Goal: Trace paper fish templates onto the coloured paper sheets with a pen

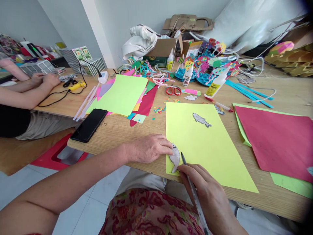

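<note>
Table (146,129): paper sheet (210,153) in front, fish cutout (174,158) on its near left corner, second cutout (201,120) farther back; scissors (173,90), glue bottles (215,86) behind; paper stack (122,94) left, phone (89,125) before it; overlapping sheets (281,140) right; cardboard box (161,48) at back.

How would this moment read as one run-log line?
left hand: touching paper fish | right hand: holding pen | fish lies on: yellow sheet

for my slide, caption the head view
Left hand on a grey paper fish atop yellow paper, right hand holding a slim dark-tipped pen.
</note>
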A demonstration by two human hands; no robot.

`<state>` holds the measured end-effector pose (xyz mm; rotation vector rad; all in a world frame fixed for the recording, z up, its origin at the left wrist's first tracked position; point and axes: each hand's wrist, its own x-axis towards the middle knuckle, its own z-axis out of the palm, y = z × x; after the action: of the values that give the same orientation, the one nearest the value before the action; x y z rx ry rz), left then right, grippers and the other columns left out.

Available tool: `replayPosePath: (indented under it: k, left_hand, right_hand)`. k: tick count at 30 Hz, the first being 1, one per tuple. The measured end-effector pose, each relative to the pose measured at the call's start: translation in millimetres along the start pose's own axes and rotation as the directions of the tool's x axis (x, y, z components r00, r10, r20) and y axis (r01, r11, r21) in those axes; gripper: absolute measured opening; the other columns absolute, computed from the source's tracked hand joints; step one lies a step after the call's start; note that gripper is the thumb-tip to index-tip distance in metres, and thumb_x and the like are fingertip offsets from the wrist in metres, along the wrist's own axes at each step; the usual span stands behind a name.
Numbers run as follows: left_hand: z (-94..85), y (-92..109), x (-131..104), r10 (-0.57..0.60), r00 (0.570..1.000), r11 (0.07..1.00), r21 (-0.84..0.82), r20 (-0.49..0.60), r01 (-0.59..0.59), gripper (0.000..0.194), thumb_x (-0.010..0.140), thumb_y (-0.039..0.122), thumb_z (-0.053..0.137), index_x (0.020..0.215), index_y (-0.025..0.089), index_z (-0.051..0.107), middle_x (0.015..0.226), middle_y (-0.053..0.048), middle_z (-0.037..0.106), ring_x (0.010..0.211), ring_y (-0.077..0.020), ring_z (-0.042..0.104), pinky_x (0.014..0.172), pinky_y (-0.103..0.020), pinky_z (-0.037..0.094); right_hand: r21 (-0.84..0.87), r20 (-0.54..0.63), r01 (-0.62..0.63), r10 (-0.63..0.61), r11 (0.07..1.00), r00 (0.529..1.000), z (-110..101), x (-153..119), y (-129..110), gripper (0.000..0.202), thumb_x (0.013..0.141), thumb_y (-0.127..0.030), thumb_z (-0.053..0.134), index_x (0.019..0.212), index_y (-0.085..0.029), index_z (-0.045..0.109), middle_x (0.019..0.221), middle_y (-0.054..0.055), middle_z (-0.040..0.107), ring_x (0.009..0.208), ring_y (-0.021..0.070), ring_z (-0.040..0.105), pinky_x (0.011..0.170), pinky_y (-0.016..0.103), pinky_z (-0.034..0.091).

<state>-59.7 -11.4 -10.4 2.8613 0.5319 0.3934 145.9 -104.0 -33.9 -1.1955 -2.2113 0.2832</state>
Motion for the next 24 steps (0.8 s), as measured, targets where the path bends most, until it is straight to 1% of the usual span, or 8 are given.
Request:
replayPosePath:
  k: [3, 8, 15, 20, 24]
  left_hand:
    - [0.8, 0.4, -0.1, -0.001, 1.0, 1.0, 0.004, -0.014, 0.001, 0.032, 0.085, 0.003, 0.04, 0.104, 0.013, 0.064, 0.112, -0.008, 0.062, 0.1, -0.0194, 0.052, 0.094, -0.032, 0.04]
    - [1.2, 1.4, 0.1, 0.004, 1.0, 1.0, 0.006, -0.019, -0.004, 0.031, 0.085, 0.003, 0.041, 0.103, 0.012, 0.064, 0.111, -0.008, 0.063, 0.099, -0.0192, 0.052, 0.094, -0.031, 0.04]
    - [-0.8, 1.5, 1.2, -0.004, 1.0, 1.0, -0.007, 0.007, 0.004, 0.029, 0.086, 0.004, 0.041, 0.104, 0.012, 0.063, 0.111, -0.009, 0.062, 0.1, -0.019, 0.052, 0.094, -0.03, 0.04]
    - [1.2, 1.2, 1.0, -0.009, 1.0, 1.0, -0.018, 0.003, 0.009, 0.026, 0.088, 0.008, 0.041, 0.103, 0.014, 0.062, 0.11, -0.008, 0.062, 0.1, -0.0188, 0.052, 0.093, -0.031, 0.04]
    - [4.3, 2.0, 1.2, -0.018, 1.0, 1.0, 0.004, -0.023, 0.018, 0.022, 0.089, 0.013, 0.044, 0.101, 0.013, 0.062, 0.109, -0.008, 0.062, 0.098, -0.0191, 0.052, 0.092, -0.032, 0.04]
  right_hand:
    - [-0.001, 0.002, -0.008, 0.008, 1.0, 1.0, -2.7, 0.5, 0.3, 0.018, 0.088, -0.015, 0.042, 0.095, -0.019, 0.058, 0.083, 0.005, 0.066, 0.073, 0.0163, 0.062, 0.059, 0.025, 0.049]
    - [0.015, 0.007, 0.012, -0.013, 1.0, 1.0, -4.5, -0.5, 4.3, 0.019, 0.088, -0.014, 0.042, 0.098, -0.019, 0.058, 0.085, 0.005, 0.067, 0.074, 0.0143, 0.063, 0.06, 0.023, 0.049]
    - [0.012, 0.005, -0.003, 0.003, 1.0, 1.0, -3.5, -0.9, 2.3, 0.017, 0.088, -0.015, 0.042, 0.096, -0.02, 0.057, 0.083, 0.005, 0.066, 0.071, 0.0135, 0.064, 0.057, 0.022, 0.048]
    - [0.008, 0.001, 0.008, -0.008, 1.0, 1.0, -3.6, 0.9, 1.6, 0.017, 0.088, -0.014, 0.042, 0.095, -0.02, 0.057, 0.082, 0.004, 0.067, 0.07, 0.0135, 0.064, 0.057, 0.022, 0.048]
    - [0.02, 0.002, 0.022, -0.022, 1.0, 1.0, -3.1, 3.2, 2.1, 0.018, 0.087, -0.012, 0.042, 0.094, -0.019, 0.057, 0.079, 0.004, 0.066, 0.068, 0.0129, 0.063, 0.057, 0.022, 0.048]
